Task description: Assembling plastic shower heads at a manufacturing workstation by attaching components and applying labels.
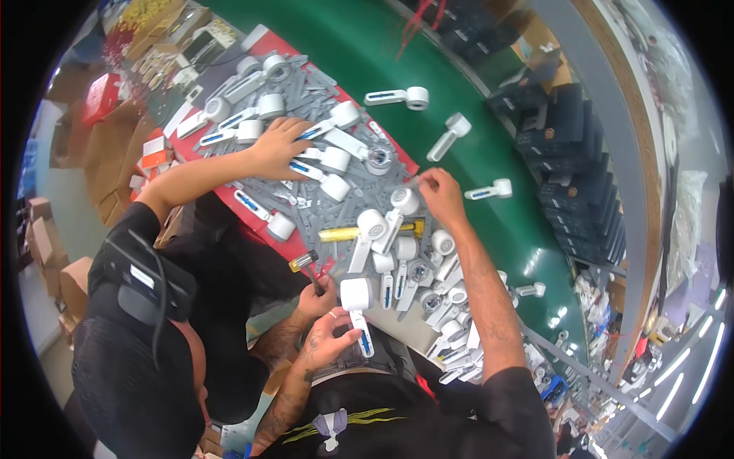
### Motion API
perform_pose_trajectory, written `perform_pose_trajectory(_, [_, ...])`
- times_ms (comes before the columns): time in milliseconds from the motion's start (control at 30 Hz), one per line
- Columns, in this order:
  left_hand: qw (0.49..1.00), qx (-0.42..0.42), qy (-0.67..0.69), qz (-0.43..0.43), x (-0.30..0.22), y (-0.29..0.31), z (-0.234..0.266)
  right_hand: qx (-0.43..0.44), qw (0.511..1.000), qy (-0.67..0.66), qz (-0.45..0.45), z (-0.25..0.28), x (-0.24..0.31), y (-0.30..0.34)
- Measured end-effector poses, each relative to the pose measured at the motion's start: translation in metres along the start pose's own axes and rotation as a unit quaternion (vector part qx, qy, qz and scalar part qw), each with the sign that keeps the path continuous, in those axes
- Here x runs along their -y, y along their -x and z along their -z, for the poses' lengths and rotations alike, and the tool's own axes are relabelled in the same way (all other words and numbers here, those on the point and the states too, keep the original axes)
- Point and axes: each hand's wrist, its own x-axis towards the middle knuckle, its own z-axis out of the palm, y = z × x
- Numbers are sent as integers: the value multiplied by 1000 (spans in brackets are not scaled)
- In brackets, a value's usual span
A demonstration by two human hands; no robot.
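Hand count: four, two being the wearer's own, left hand and right hand, and two belonging to one co-worker. White round-headed pieces: one piece in the left hand, four on the green surface, one across the near edge of the red sheet; more than a dozen in the heap, overlapping, exact figure unobtainable. Grey strips: dozens, uncountable. Yellow tool: one. Amber-headed tool: one. Black cap: one. Dark boxes: several, total uncertain.
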Motion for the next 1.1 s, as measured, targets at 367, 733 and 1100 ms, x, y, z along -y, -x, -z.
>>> perform_pose_trajectory(367, [997, 6, -71, 13, -13, -10, -8, 99, 987, 34, 118, -16, 40, 18])
perform_pose_trajectory(733, [1000, -1, 3, -19, -25, -9, -11, 16, 988, 2, 155, -29, 65, -9])
perform_pose_trajectory(1100, [996, -44, -66, -34, -20, 9, 6, -45, 987, 7, 152, -129, 114, -237])
